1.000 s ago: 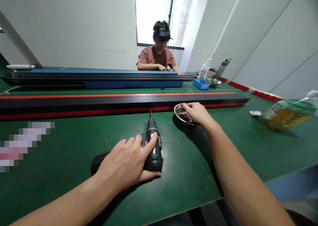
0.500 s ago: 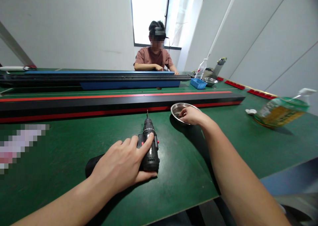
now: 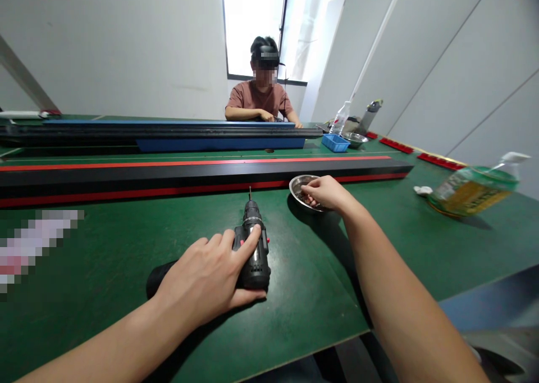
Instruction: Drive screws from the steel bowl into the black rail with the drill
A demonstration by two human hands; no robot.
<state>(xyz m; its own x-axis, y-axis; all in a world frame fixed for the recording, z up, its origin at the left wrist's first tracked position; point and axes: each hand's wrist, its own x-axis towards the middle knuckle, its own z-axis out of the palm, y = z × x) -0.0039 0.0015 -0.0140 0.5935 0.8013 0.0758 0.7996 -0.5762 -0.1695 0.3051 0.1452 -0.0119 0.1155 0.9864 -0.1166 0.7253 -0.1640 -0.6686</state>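
My left hand (image 3: 206, 276) wraps over a black cordless drill (image 3: 255, 259) lying on its side on the green table. Its thin bit points away from me, toward the long black beam with red stripes (image 3: 189, 178). Over a round steel bowl (image 3: 295, 187) is my right hand (image 3: 322, 192), fingers pinched together inside the rim. Small dark pieces lie in the bowl, too small to name. Whatever the pinched fingertips may hold is too small to make out.
Beyond the beam lie blue and black long profiles (image 3: 223, 142). A blue basket (image 3: 336, 142), a second steel bowl (image 3: 356, 140) and a clear bottle (image 3: 340, 118) stand far right. A large jug (image 3: 474, 192) is nearer on the right. Another person (image 3: 261, 96) sits opposite.
My right hand has lifted slightly within the bowl, its fingers now pinched above the small pieces. The left hand and drill stay in place.
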